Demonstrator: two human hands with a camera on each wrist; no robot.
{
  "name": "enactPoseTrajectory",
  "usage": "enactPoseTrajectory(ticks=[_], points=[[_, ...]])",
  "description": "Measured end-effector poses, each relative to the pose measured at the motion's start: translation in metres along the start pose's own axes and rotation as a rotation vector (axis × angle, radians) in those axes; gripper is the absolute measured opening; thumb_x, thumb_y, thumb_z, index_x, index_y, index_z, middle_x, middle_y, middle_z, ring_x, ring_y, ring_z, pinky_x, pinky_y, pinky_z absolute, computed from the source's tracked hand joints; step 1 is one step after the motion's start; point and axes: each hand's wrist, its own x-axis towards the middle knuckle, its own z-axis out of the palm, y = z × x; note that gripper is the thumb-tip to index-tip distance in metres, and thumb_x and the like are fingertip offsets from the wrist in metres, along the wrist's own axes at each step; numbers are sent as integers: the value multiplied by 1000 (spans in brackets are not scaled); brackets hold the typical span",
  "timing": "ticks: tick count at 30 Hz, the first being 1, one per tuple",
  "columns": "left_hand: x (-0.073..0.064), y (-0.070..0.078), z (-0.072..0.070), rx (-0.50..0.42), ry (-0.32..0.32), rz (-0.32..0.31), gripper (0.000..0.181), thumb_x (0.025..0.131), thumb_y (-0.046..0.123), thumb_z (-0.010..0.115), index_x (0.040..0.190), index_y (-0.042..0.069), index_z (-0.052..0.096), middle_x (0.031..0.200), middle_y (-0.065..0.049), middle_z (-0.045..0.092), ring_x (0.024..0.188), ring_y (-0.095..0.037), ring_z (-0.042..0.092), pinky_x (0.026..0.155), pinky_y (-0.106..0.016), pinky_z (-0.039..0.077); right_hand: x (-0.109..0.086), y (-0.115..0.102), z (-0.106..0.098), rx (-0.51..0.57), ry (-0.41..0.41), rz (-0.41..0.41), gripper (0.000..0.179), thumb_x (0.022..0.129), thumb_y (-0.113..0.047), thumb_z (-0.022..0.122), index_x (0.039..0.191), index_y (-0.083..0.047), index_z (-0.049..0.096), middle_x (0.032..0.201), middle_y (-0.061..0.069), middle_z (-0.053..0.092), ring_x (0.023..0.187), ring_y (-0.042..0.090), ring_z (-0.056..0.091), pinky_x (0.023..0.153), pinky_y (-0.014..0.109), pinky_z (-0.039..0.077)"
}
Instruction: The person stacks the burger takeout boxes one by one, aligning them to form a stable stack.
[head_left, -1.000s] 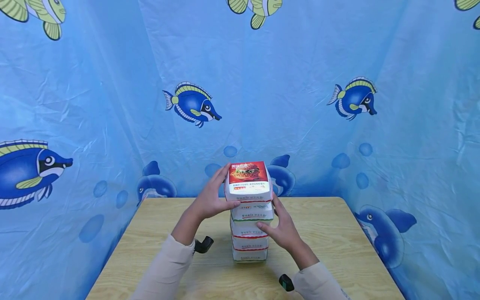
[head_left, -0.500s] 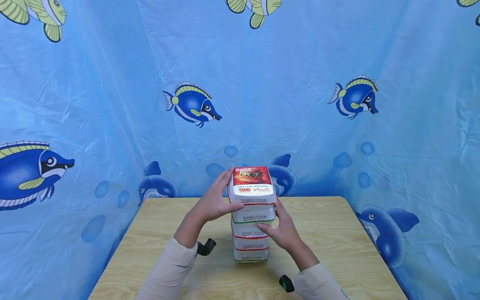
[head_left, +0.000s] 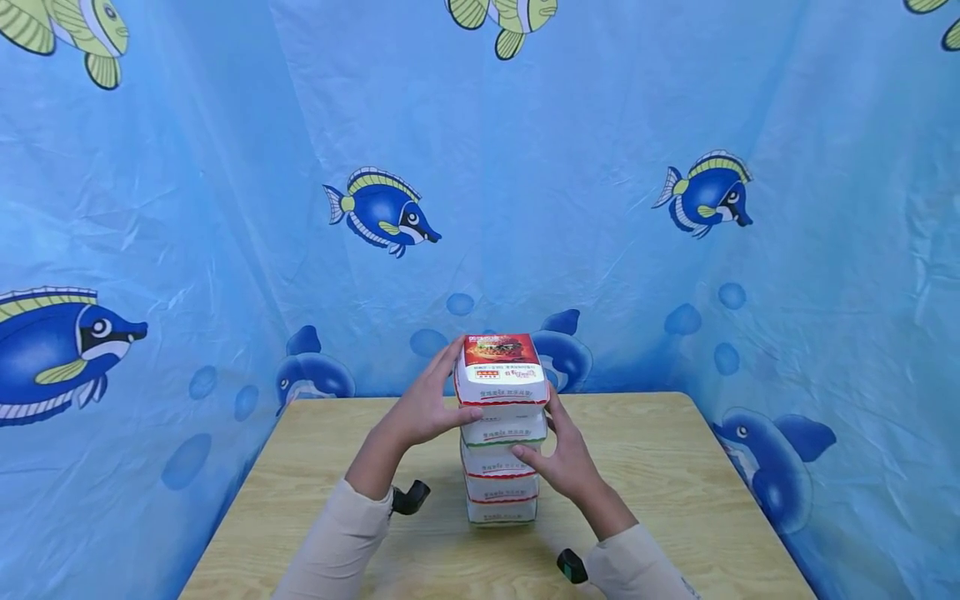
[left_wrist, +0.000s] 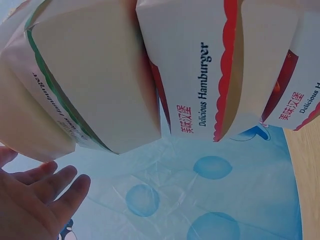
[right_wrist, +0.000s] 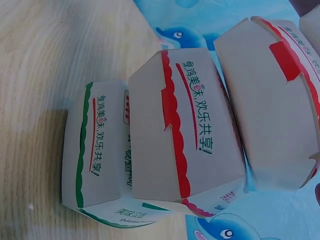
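Several white paper hamburger boxes stand stacked in a tower at the middle of the table, in the head view. The top hamburger box (head_left: 501,367) has a burger picture on its lid and a red scalloped edge. My left hand (head_left: 427,408) lies along its left side, fingers extended, thumb at the front lower corner. Just below is a green-edged hamburger box (head_left: 504,428). My right hand (head_left: 566,458) is at the tower's right side, its thumb on the front of a lower red-edged hamburger box (head_left: 495,458). A green-edged hamburger box (right_wrist: 100,145) forms the base in the right wrist view.
The tower stands on a light wooden table (head_left: 637,467). A blue curtain (head_left: 480,125) printed with fish and dolphins surrounds the table at the back and sides. Dark wrist cameras (head_left: 410,497) sit below both hands.
The top hamburger box has turned slightly and sits a little lower. My left hand has shifted slightly with it. My right hand has stayed almost still.
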Motion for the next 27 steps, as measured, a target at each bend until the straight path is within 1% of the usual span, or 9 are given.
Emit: enactPoseTrajectory(ticks=[4, 7, 10, 12, 14, 17, 22, 25, 27], points=[[-1, -4, 2, -26, 4, 6, 106, 77, 56, 75, 156, 37, 7, 158, 4, 21, 138, -29, 31, 99, -64, 37, 1, 0, -1, -5, 8, 9, 103, 80, -42, 80, 155, -38, 9, 156, -2, 28, 140, 30, 29, 103, 61, 35], [-3, -7, 4, -59, 12, -9, 107, 76, 53, 76, 156, 38, 8, 157, 3, 24, 135, -32, 35, 98, -64, 38, 2, 0, -2, -13, 9, 14, 103, 80, -42, 79, 155, -38, 10, 157, -1, 27, 141, 31, 28, 103, 60, 35], [-6, -11, 6, -119, 18, -28, 109, 75, 49, 79, 156, 37, 7, 157, 0, 24, 135, -36, 36, 99, -65, 37, 2, -1, -3, -17, 2, 25, 102, 80, -42, 79, 155, -39, 10, 157, -2, 27, 141, 30, 28, 103, 60, 36], [-6, -15, 8, -157, 17, -35, 111, 75, 49, 80, 157, 35, 6, 158, 0, 22, 136, -37, 34, 100, -65, 35, 3, -2, -3, -15, 1, 33, 103, 79, -43, 80, 155, -40, 10, 157, -3, 27, 140, 30, 30, 103, 60, 36], [-5, -17, 10, -186, 9, -34, 113, 74, 50, 81, 157, 36, 5, 159, 3, 20, 137, -34, 32, 103, -63, 34, 3, -4, -4, -15, 4, 32, 103, 79, -43, 80, 155, -41, 10, 157, -4, 25, 139, 31, 31, 103, 60, 36], [0, -22, 13, -208, -3, -10, 115, 73, 52, 81, 156, 37, 3, 159, 6, 18, 138, -29, 30, 105, -61, 33, 5, -4, -5, -17, 5, 20, 104, 79, -43, 79, 155, -40, 8, 159, -4, 23, 138, 32, 33, 103, 61, 36], [7, -27, 17, -282, -4, 41, 114, 74, 48, 81, 155, 41, 1, 156, 4, 25, 136, -30, 33, 103, -63, 32, 6, -4, -6, -26, 9, 13, 105, 79, -43, 80, 155, -40, 8, 158, -5, 23, 138, 31, 33, 103, 59, 37], [8, -29, 19, -325, -9, 31, 114, 73, 48, 82, 154, 44, 1, 154, 4, 27, 135, -32, 34, 101, -65, 33, 6, -5, -6, -29, 17, 23, 105, 78, -45, 80, 155, -42, 9, 158, -6, 24, 137, 30, 34, 102, 59, 38], [8, -30, 20, -328, -10, 16, 115, 72, 51, 81, 153, 45, 0, 155, 5, 25, 135, -32, 34, 101, -66, 33, 6, -7, -6, -32, 15, 28, 105, 77, -46, 80, 155, -42, 9, 158, -7, 24, 137, 30, 34, 102, 59, 38]])
